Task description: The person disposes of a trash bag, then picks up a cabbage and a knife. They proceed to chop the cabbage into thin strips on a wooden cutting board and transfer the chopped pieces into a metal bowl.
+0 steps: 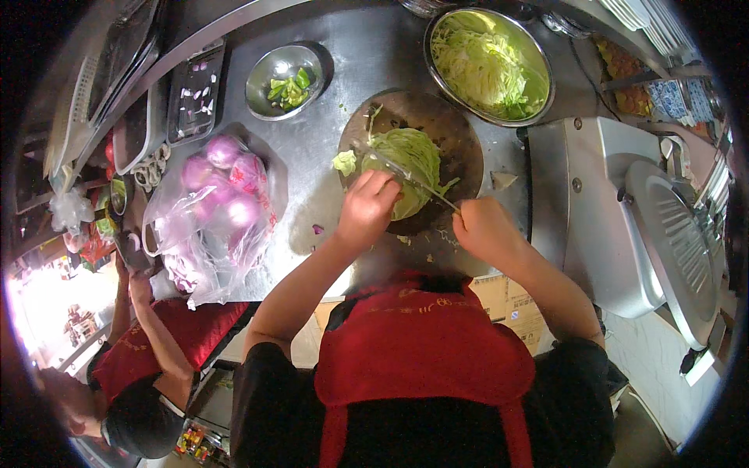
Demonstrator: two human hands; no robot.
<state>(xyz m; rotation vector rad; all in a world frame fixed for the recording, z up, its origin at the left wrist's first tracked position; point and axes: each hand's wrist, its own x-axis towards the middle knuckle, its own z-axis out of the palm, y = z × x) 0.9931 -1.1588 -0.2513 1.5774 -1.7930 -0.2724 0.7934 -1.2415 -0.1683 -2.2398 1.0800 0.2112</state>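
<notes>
My right hand (481,229) grips the handle of a kitchen knife, whose blade (404,171) slants up and left across a pale green cabbage (409,158). Against the near left side of the cabbage rests my left hand (370,202), fingers bent close to the blade. The cabbage lies on a round, dark-stained chopping board (465,140). A loose cabbage piece (344,162) sits at the board's left edge. Shredded cabbage fills much of a large steel bowl (480,64) beyond the board at the right.
A small steel bowl (257,96) holds cut green peppers. Red onions (225,181) in a clear plastic bag lie at left, near a dark tray (196,120). A slicing machine (608,205) stands at right. A co-worker (146,362) works at lower left.
</notes>
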